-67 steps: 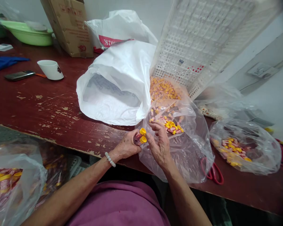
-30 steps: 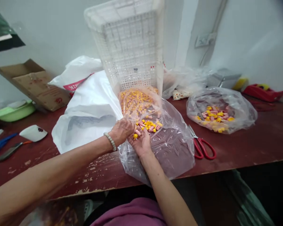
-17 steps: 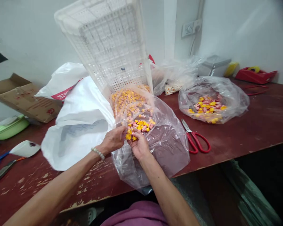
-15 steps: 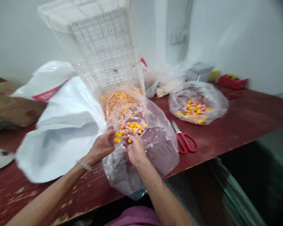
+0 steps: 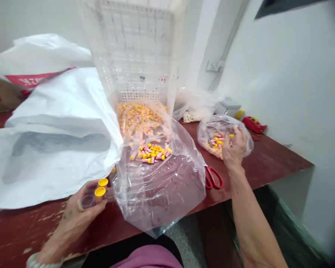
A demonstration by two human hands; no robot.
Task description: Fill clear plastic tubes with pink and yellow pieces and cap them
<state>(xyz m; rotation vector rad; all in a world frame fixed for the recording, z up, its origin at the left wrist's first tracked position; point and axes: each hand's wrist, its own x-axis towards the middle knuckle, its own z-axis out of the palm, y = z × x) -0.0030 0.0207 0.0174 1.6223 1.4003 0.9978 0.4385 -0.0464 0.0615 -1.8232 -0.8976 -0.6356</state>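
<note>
Several small clear containers, two with yellow caps (image 5: 99,191), are held in my left hand (image 5: 85,203) low on the left, beside a white sack (image 5: 64,108). My right hand (image 5: 236,147) reaches into the smaller clear bag (image 5: 202,130) on the right, its fingers bent among pink pieces with yellow caps; whether it grips one is hidden. In the middle, a large clear bag (image 5: 170,190) lies open with more yellow-capped pink pieces (image 5: 153,152) in its mouth. Behind it, many such pieces fill the bottom of a tilted white crate (image 5: 139,44).
Red-handled scissors (image 5: 214,178) lie on the red table (image 5: 279,156) between the two bags. A red tape dispenser (image 5: 254,124) and plastic bags (image 5: 194,102) stand by the wall. A cardboard box (image 5: 1,96) is at the far left.
My hands were together over the large bag; the left has moved left and down with containers, and the right has gone across to the smaller bag. The view has shifted.
</note>
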